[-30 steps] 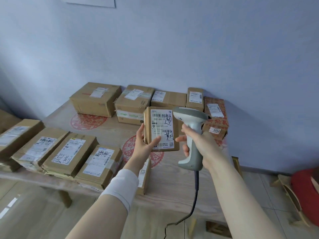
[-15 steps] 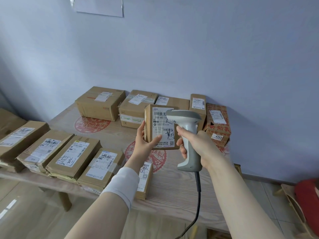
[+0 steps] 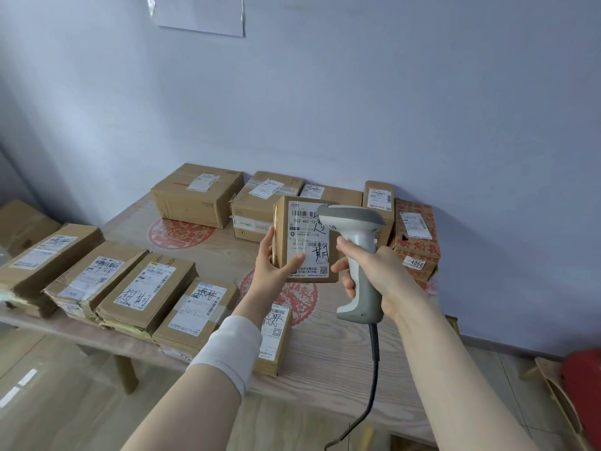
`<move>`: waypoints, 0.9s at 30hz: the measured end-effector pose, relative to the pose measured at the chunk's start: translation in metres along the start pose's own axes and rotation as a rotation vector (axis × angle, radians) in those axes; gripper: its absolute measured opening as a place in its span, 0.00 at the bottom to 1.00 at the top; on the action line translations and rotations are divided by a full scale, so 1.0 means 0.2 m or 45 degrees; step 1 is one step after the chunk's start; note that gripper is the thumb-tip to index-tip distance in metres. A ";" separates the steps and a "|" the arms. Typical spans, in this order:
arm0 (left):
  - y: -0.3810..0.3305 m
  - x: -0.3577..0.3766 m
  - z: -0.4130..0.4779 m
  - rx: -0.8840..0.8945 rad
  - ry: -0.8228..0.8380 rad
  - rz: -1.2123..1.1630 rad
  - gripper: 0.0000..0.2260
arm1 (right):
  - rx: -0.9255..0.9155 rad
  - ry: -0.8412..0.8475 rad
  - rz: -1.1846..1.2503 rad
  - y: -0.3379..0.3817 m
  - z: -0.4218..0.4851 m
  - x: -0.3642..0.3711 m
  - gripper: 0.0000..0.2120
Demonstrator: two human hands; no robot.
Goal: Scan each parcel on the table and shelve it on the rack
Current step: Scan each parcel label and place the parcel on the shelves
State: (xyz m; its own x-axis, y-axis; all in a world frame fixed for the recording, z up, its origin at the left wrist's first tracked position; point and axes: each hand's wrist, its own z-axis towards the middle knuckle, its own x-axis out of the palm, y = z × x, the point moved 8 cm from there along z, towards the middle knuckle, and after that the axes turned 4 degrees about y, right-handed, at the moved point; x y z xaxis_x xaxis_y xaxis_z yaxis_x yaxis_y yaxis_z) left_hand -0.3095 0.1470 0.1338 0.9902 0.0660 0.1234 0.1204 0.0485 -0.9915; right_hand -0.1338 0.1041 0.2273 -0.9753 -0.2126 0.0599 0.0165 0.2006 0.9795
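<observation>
- Small parcel (image 3: 305, 242) held upright above the surface (image 3: 331, 359), label facing the camera
- Left hand (image 3: 271, 266) grips its lower left corner
- Right hand (image 3: 374, 271) wraps the scanner (image 3: 356, 252), whose head overlaps the label
- More parcels (image 3: 143, 288) lie around

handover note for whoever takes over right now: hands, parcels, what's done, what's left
Left hand grips a small brown cardboard parcel upright, labelled face toward the camera.
Right hand grips the grey pistol-grip barcode scanner, its head in front of that face.
Done: this parcel is up off the wooden table.
Left: finish its scan, shelve it (rack not in view), then the back-row cardboard boxes and front-row flat parcels.
</observation>
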 end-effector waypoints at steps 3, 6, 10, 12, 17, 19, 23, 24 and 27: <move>-0.05 -0.07 -0.03 -0.018 -0.056 -0.039 0.38 | -0.030 -0.012 0.037 0.02 0.02 0.03 0.10; -0.15 -0.19 -0.07 -0.042 -0.155 -0.115 0.40 | -0.077 -0.077 0.063 0.04 0.06 0.09 0.09; -0.32 -0.43 -0.17 -0.030 -0.308 -0.111 0.38 | -0.127 -0.085 0.035 0.05 0.15 0.23 0.08; -0.37 -0.58 -0.25 -0.057 -0.392 -0.162 0.37 | -0.135 -0.029 -0.008 0.05 0.21 0.37 0.09; -0.47 -0.93 -0.49 -0.102 -0.559 -0.210 0.32 | -0.167 0.222 -0.030 0.06 0.26 0.86 0.11; -0.51 -1.07 -0.60 -0.098 -0.643 -0.197 0.32 | -0.156 0.337 -0.038 0.05 0.25 1.08 0.12; -0.58 -1.38 -0.82 -0.048 -0.772 -0.185 0.33 | -0.212 0.483 -0.041 0.05 0.21 1.50 0.08; -0.60 -1.45 -0.87 -0.037 -0.783 -0.181 0.34 | -0.207 0.508 -0.061 0.04 0.20 1.61 0.08; -0.63 -1.69 -1.00 0.001 -0.825 -0.172 0.39 | -0.183 0.567 -0.102 0.01 0.17 1.91 0.09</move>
State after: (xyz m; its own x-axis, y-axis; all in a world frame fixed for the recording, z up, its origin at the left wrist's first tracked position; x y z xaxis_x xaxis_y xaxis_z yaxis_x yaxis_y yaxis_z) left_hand -0.6443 -0.0805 0.2098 0.7231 0.6453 0.2464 0.2402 0.0995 -0.9656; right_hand -0.5132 0.0560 0.2455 -0.7861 -0.6175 0.0288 0.0059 0.0391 0.9992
